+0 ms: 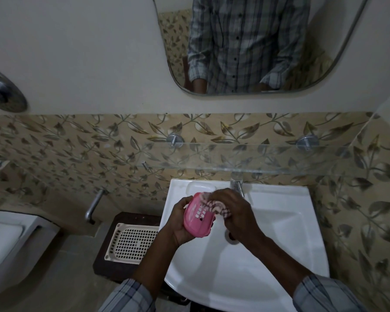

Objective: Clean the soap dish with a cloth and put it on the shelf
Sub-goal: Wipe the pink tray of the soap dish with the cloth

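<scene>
- The left hand is reaching in from the lower left, forearm rising out of a plaid sleeve; its palm is cupping the underside of the pink dish, fingers curled round the left rim, so the grasp is closed on the dish.
- The dish is being held tilted over the left part of the white sink, hollow side facing the camera, slots in its floor showing; it is sitting in the left palm, its upper right end meeting the cloth.
- The right hand is coming in from the lower right, back of the hand upward, fingers bunched tight round the checked cloth; the cloth is pressing against the dish's upper right inside.
- Both hands are hovering above the basin, just in front of the tap.
- The glass shelf is lying above the sink on two metal pegs, against the leaf-patterned tiles; the dish is well below it.
</scene>
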